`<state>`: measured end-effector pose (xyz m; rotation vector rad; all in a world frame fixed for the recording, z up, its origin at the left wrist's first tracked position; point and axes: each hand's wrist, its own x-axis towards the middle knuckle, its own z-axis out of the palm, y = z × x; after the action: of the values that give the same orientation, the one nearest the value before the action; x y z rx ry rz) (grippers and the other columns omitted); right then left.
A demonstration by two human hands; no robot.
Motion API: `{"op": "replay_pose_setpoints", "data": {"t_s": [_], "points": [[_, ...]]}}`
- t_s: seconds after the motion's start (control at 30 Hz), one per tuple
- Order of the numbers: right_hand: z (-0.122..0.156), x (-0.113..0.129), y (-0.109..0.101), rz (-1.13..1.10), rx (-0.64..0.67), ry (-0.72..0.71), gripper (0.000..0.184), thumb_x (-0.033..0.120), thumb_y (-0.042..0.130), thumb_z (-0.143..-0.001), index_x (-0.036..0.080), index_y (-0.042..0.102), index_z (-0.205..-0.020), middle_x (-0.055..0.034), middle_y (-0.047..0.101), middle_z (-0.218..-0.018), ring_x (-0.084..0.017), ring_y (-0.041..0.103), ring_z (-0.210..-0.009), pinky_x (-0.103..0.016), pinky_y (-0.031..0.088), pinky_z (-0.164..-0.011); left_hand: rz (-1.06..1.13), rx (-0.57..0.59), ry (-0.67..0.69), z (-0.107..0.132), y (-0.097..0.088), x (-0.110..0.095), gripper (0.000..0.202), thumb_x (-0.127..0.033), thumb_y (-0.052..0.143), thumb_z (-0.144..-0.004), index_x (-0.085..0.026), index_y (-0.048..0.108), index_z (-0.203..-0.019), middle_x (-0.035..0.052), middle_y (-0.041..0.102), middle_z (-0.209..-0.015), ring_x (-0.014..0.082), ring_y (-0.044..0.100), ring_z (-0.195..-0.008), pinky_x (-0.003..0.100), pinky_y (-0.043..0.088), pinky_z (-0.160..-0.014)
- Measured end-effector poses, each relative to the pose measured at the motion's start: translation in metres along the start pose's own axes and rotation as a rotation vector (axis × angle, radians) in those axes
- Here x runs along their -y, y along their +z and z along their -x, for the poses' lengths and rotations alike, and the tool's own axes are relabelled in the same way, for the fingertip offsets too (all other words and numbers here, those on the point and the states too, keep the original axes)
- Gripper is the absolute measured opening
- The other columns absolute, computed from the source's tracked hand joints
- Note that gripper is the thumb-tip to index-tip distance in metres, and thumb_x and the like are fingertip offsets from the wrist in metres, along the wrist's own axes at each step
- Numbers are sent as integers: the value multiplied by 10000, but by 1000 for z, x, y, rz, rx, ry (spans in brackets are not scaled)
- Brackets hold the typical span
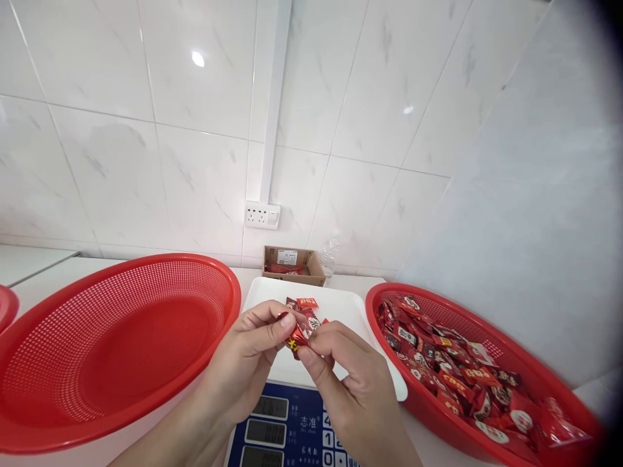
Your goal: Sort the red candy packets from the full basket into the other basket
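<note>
Both hands meet over the white pan of a digital scale. Between them is a small red shiny packet with yellow print. My left hand pinches its left side between thumb and fingers. On its right side, my right hand closes thumb and forefinger on the packet's edge. Several red wrapped packets lie on the pan just behind the fingers, partly hidden by them. Under my wrists is the scale's blue panel, with displays and number keys.
A red basket full of wrapped packets stands at the right. To the left is a large red perforated basket showing its bare bottom. A small cardboard box with red packets sits behind the scale, below a wall socket. Clear plastic stands beside it.
</note>
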<state>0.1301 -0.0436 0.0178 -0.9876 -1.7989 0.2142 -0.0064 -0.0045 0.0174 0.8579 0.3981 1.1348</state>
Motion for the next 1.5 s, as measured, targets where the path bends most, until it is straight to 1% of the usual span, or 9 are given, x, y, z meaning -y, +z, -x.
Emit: {"op": "replay_pose_setpoints", "data": {"t_s": [0.1,0.23,0.37,0.53,0.7,0.83,0.93,1.2,1.5], "points": [[0,-1,-1,10,17,31,241,228,481,-896,195,512,-660,2,545,-638,-118,490,-593,-238,406,-544,-29,18,26,-1,-1,1,119,-260,756,-716,-170,690,-674,-5,638,-706,96,539,-679,184,424,-649],[1,-4,-3,12,67,160,186,307,510,-885,208,562,-737,6,600,-704,-121,527,-627,-227,401,-521,-199,51,179,0,-2,-1,99,-259,702,-780,-187,693,-712,-13,622,-698,111,554,-714,211,438,-694],[0,-3,-4,-11,15,262,144,362,576,-845,225,617,-834,3,640,-778,-119,540,-619,-219,422,-509,-354,76,263,1,-3,0,85,-250,663,-818,-193,690,-761,-1,624,-754,142,581,-773,256,459,-739],[1,-1,0,-57,-67,169,207,306,516,-888,207,600,-727,-21,636,-721,-139,555,-642,-242,447,-559,-318,88,251,3,0,4,80,-238,658,-821,-191,683,-760,-3,608,-750,127,558,-740,240,456,-704],[3,-2,2,-91,-110,119,169,263,511,-889,208,590,-750,-21,635,-728,-146,579,-679,-251,473,-597,-164,53,148,6,5,5,120,-265,679,-798,-185,671,-710,-1,612,-738,118,522,-724,231,430,-703],[3,-2,1,-73,-117,99,171,256,503,-890,206,584,-748,-22,630,-729,-145,575,-670,-249,471,-588,-125,52,156,6,6,7,105,-262,683,-792,-189,678,-717,0,610,-744,117,521,-709,238,435,-701],[3,-2,0,-27,-132,78,153,242,504,-891,209,584,-765,-10,624,-728,-133,568,-651,-238,458,-580,-209,78,214,4,4,6,79,-257,671,-803,-195,690,-757,7,614,-758,134,549,-734,259,456,-718],[0,-8,-5,52,-157,38,108,246,510,-896,228,578,-813,-21,607,-784,-153,569,-729,-260,480,-638,-816,45,303,6,1,-10,38,-230,662,-795,-220,670,-831,13,646,-813,158,550,-761,270,453,-712],[3,-6,-11,-132,-136,31,79,194,552,-866,248,609,-873,-22,628,-844,-158,609,-815,-270,508,-715,-632,139,433,13,2,-2,71,-197,611,-849,-231,646,-797,13,620,-831,163,583,-831,278,474,-751]]}}
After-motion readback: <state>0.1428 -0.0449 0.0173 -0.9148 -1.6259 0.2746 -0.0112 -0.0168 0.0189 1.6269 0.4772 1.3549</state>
